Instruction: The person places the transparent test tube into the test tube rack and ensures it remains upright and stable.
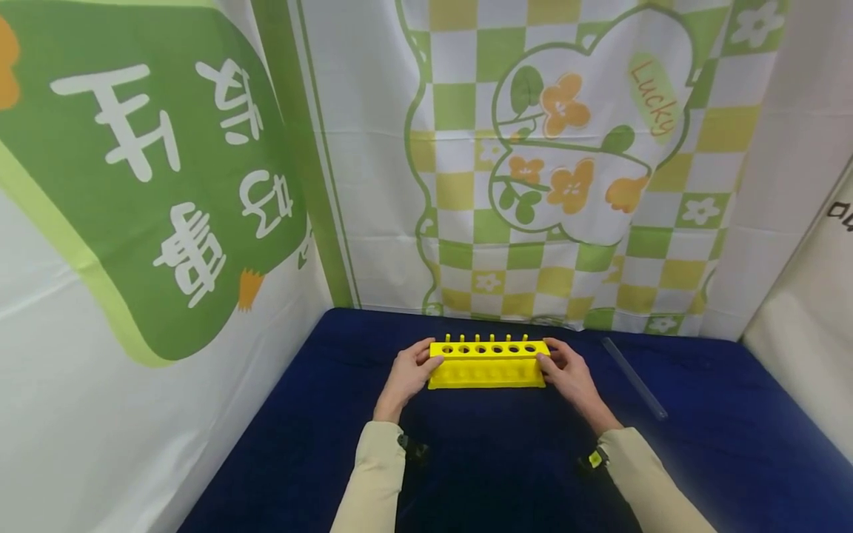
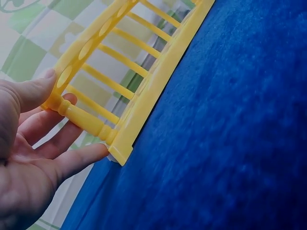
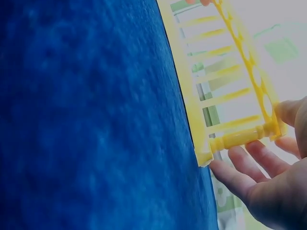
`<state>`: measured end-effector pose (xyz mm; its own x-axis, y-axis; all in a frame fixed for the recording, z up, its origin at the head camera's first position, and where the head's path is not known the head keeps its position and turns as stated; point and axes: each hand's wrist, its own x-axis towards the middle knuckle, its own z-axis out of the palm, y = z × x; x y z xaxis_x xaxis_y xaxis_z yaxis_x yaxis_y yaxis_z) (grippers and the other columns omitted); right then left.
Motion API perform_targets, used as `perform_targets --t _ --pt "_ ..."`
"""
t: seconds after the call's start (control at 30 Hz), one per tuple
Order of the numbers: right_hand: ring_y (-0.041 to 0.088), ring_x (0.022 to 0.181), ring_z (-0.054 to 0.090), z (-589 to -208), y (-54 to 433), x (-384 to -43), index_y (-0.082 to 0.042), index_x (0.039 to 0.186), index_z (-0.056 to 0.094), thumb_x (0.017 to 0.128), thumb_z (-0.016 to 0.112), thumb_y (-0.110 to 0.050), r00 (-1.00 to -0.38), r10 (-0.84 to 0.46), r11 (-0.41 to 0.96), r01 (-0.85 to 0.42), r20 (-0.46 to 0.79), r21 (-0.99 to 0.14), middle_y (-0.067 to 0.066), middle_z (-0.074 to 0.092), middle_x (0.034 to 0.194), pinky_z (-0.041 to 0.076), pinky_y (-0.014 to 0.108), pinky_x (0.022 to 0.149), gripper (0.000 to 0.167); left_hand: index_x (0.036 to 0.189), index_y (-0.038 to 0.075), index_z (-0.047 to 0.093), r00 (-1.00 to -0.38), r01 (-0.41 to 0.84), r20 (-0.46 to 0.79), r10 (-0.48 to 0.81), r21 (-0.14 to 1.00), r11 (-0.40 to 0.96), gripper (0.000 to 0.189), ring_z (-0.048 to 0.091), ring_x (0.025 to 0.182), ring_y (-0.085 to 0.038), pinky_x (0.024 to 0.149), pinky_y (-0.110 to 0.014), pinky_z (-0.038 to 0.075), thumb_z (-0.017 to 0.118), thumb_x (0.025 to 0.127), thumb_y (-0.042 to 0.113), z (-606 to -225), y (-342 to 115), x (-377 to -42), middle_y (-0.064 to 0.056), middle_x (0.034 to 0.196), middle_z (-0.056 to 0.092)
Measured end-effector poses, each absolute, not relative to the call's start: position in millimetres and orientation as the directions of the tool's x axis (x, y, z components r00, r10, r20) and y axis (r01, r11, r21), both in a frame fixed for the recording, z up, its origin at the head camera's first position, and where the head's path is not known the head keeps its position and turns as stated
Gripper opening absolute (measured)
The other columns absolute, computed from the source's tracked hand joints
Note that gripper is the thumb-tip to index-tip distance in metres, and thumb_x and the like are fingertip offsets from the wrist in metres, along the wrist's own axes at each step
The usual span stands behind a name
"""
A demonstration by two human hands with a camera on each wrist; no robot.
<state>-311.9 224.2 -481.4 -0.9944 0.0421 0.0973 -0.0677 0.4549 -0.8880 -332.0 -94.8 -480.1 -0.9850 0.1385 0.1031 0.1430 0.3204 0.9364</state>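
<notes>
A yellow test tube rack (image 1: 488, 363) stands upright on the dark blue cloth, with a row of round holes along its top bar and several pegs behind. My left hand (image 1: 407, 374) grips its left end; in the left wrist view the thumb (image 2: 36, 91) lies on the top bar and other fingers reach round the end post (image 2: 84, 120). At the opposite end my right hand (image 1: 568, 375) holds the rack the same way, its thumb on the top bar and fingertips by the end post (image 3: 240, 137) in the right wrist view. The rack's holes hold no tubes.
To the right of the rack a clear glass tube (image 1: 634, 378) lies slanted on the blue cloth (image 1: 493, 459). A patterned curtain (image 1: 460, 185) hangs directly behind the table's far edge. White and green fabric (image 1: 200, 385) hangs at the left, pale fabric (image 1: 806, 318) at the right.
</notes>
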Motion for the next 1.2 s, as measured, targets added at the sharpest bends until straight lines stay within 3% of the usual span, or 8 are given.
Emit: perform_targets --t 0.77,1.2 --pt "0.037 0.113 0.059 -483.2 240.2 -312.3 -0.012 0.151 0.037 0.099 0.058 -0.038 -0.993 0.075 0.44 -0.045 0.086 -0.897 0.025 0.054 0.13 0.059 0.043 0.087 0.062 0.148 0.014 0.045 -0.986 0.118 0.08 0.149 0.957 0.265 0.057 0.064 0.118 -0.023 0.096 -0.036 0.055 0.064 0.095 0.028 -481.1 -77.2 -339.3 -0.01 0.139 0.059" --pt "0.035 0.107 0.06 -484.3 244.1 -310.3 -0.011 0.149 0.038 0.099 0.058 -0.035 -0.988 0.113 0.444 -0.042 0.102 -0.895 0.023 0.055 0.123 0.059 0.042 0.086 0.059 0.147 0.014 0.046 -0.984 0.108 0.066 0.164 0.959 0.262 0.057 0.064 0.115 -0.022 0.095 -0.037 0.056 0.065 0.095 0.028 -480.4 -71.3 -343.6 -0.01 0.139 0.059"
